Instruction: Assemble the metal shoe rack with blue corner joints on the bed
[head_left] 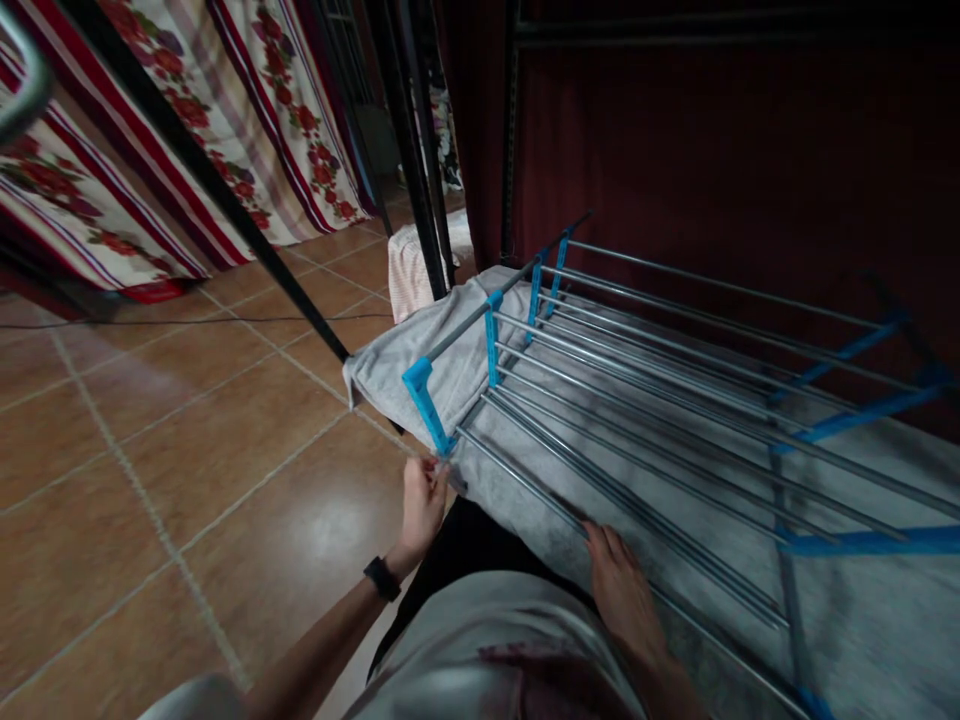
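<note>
A shoe rack (637,350) of thin silver tubes with blue plastic connectors lies on a grey cloth-covered surface in front of me. At its near left corner, my left hand (422,505) is closed in a pinch, just below a blue connector (427,400). The fingertips partly hide what they grip there. Farther right, my right hand (621,580) has its fingers curled over the nearest silver tube (521,480). A grey tube (469,330) runs along the tops of the blue connectors on the left side. The rack's far right end is dim.
The grey cloth (382,365) hangs over the surface's left edge. Black metal posts (420,150) rise beyond it, with a slanting black bar (247,230) to the left. A floral curtain (255,110) hangs over the tiled floor (247,440). A dark red panel (712,170) stands behind the rack.
</note>
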